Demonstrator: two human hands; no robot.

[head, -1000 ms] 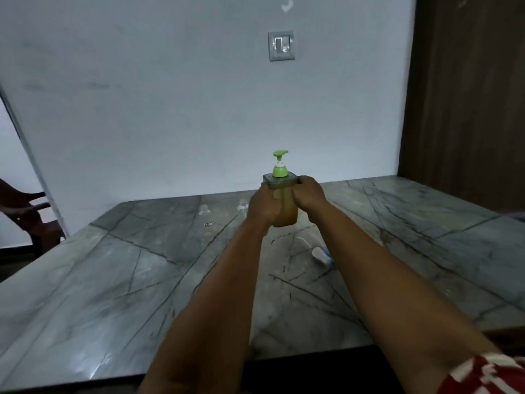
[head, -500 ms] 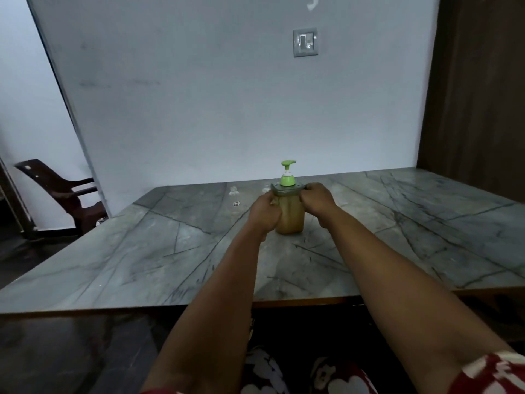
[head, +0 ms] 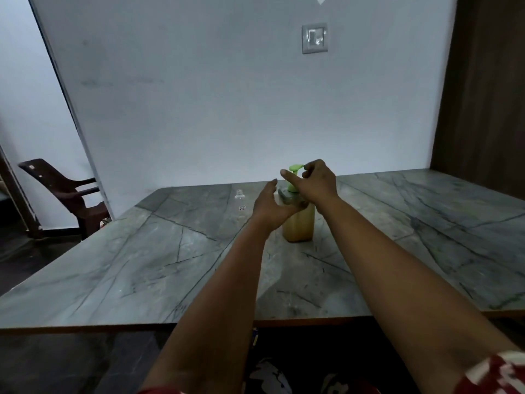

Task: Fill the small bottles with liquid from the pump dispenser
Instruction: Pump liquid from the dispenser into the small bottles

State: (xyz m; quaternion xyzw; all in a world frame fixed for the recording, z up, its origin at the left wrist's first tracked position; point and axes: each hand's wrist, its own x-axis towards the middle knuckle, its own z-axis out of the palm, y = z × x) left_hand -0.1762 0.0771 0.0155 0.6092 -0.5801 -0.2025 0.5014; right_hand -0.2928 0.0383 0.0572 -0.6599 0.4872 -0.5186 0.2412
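The pump dispenser (head: 299, 226), a jar of yellow-brown liquid with a grey lid and a green pump head (head: 295, 168), stands upright on the marble table (head: 170, 265). My left hand (head: 267, 207) is against the jar's left side under the lid, fingers straight and spread. Above the lid is my right hand (head: 316, 182). Its bent fingertips are at the right end of the pump head and its thumb stretches across the pump neck. One small clear bottle (head: 240, 199) without a cap stands upright left of the dispenser, apart from both hands.
The table's front edge (head: 113, 327) runs across the lower view, with my lap below it. A dark plastic chair (head: 65, 191) stands off the table's far left corner. Behind the table is a white wall with a switch plate (head: 314, 38); a wooden panel (head: 483, 95) is at right.
Both hands gripped the jar just under its lid before. Now my right hand has let go and risen to the pump head, and my left hand's fingers have straightened. The view has pulled back.
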